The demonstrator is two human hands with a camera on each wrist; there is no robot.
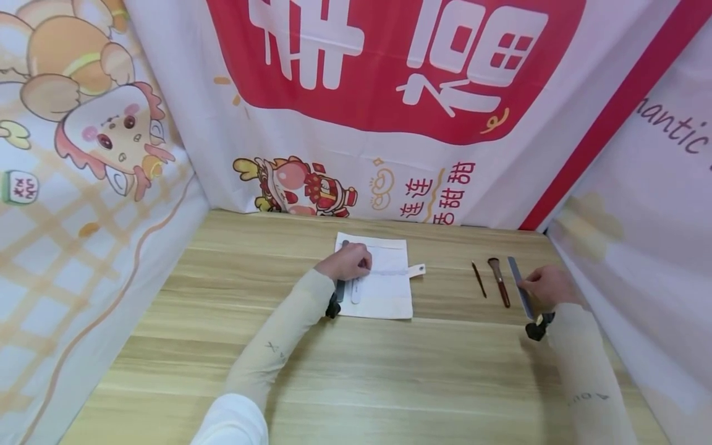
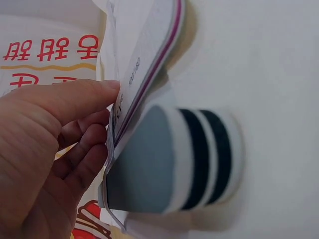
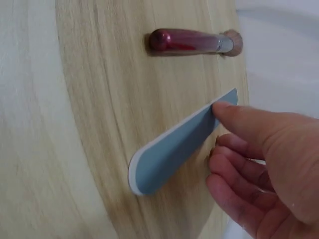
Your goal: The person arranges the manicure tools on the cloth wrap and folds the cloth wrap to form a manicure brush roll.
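My left hand (image 1: pixel 347 262) pinches the pocket edge of a white cloth pouch (image 1: pixel 389 303) lying unfolded on the table. Out of that pocket stick a white nail file (image 2: pixel 152 55) with a magenta edge and a thick grey-blue nail buffer (image 2: pixel 144 164) with dark bands along its side. Their other ends are hidden in the cloth. Over on the right, my right hand (image 1: pixel 547 287) pinches a flat blue-grey nail file (image 3: pixel 174 149) between thumb and fingers. The file is tilted, and its far end passes behind the thumb.
Left of the right hand, a makeup brush (image 1: pixel 499 283) with a dark red handle lies on the wooden table (image 1: pixel 389 383). Beside it is a thin dark pencil-like stick (image 1: pixel 479 279). A snap strap (image 1: pixel 416 270) extends from the pouch's right side. Printed cloth walls (image 1: pixel 367 173) border the table.
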